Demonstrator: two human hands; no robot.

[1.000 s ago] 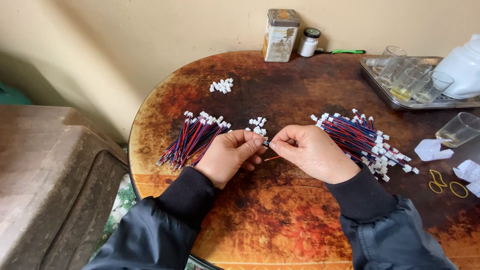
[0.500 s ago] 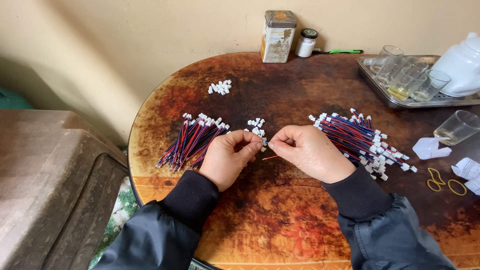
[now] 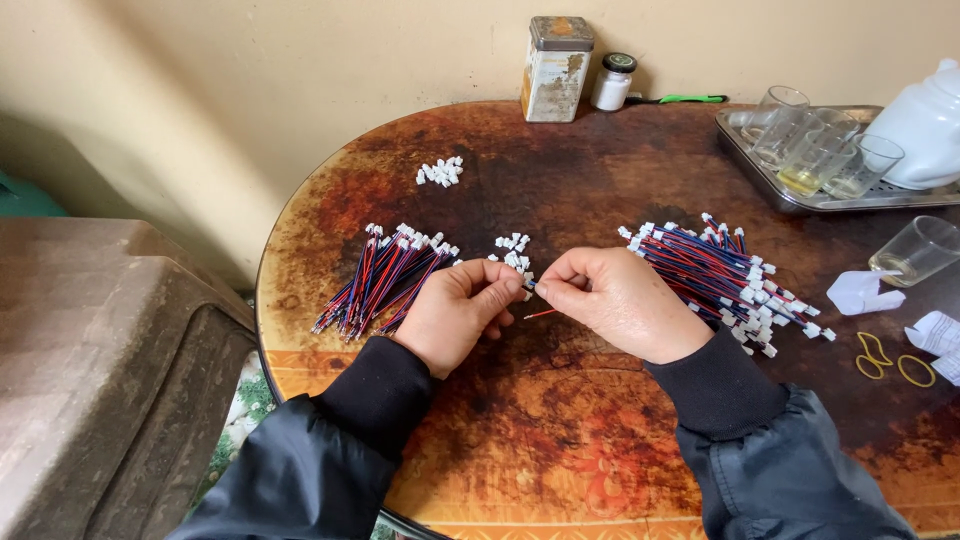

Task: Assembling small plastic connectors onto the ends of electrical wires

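Between fingertips, left hand (image 3: pixel 455 315) and right hand (image 3: pixel 620 300) pinching red wire (image 3: pixel 541 313) – connector end hidden

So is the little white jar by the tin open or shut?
Shut: the small white jar beside the metal tin has its dark lid on top.

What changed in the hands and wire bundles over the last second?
Hardly anything. The left hand and right hand stay fingertip to fingertip, pinching a small connector with a red wire trailing below; at most they shifted slightly. The left bundle, right bundle and loose connectors lie as before.
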